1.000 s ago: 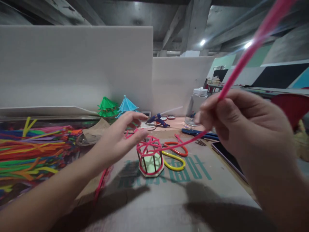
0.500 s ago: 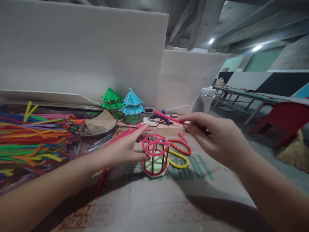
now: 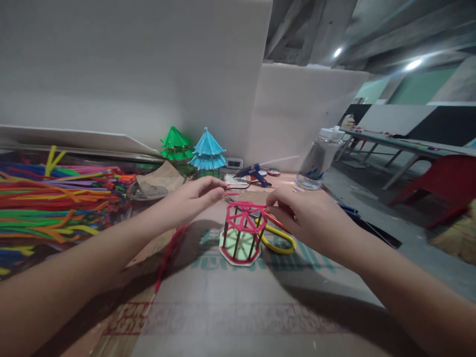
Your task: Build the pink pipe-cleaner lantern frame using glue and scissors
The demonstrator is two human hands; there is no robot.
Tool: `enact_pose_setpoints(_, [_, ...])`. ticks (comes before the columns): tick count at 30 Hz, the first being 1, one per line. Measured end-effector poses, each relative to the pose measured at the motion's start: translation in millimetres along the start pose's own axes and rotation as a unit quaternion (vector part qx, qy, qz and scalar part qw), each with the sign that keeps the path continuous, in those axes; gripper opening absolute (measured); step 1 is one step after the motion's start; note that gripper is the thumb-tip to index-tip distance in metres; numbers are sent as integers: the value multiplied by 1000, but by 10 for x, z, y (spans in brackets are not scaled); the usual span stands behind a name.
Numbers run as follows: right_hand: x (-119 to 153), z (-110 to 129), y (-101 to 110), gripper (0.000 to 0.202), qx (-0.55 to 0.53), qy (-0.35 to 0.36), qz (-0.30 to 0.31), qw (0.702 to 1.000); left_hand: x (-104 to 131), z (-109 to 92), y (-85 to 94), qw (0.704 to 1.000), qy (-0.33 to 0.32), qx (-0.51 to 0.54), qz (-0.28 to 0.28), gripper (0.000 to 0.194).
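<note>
An octagonal pavilion frame (image 3: 243,221) stands on the work surface in front of me, with a pink top ring and spokes, dark posts and a pale green base edged in red. My right hand (image 3: 303,210) is closed at its right rear, pinching a pink pipe cleaner (image 3: 253,204) that lies along the far edge of the top ring. Behind and left of the frame, my left hand (image 3: 199,196) has thumb and forefinger pressed together; what they hold, if anything, is too small to name. Yellow-handled scissors (image 3: 278,245) lie right of the frame, partly hidden by it.
Many coloured pipe cleaners (image 3: 67,208) are heaped at left, beside a dish with brown paper (image 3: 159,181). Green (image 3: 176,144) and blue (image 3: 207,151) model pavilions stand at the back, near a blue glue gun (image 3: 255,173). A clear bottle (image 3: 318,161) stands at back right.
My right hand has lowered the pink pipe cleaner from the air onto the frame's top. My left hand has left the frame's side, moving up and back, its fingers now pinched.
</note>
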State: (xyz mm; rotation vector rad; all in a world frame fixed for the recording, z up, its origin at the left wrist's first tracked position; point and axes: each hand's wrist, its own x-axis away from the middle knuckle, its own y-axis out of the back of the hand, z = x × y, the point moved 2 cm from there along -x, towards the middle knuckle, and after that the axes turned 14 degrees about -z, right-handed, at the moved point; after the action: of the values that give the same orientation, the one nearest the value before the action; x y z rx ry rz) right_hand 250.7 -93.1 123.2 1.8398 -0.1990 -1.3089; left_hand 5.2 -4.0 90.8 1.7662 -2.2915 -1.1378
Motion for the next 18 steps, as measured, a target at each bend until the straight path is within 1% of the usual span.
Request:
enact_pose_setpoints(1, [7,2,-11,9,-2,3,0,1000,-16,32,-10,1000,4,18,0,57])
enact_pose_setpoints(4, [24,19,-28,9,-3,18,-4,1000,-27,115,-72,999,15,42,22,53])
enact_pose_setpoints(9, [28,41,-26,11,-5,31,-10,999,-1,151,-137,999,24,19,27,53])
enact_pose_setpoints(14, [31,65,-45,14,-22,3,23,999,21,187,-208,997,35,35,65,53])
enact_pose_setpoints(18, [9,81,-11,16,-36,-15,44,998,26,184,-241,994,54,56,76,51])
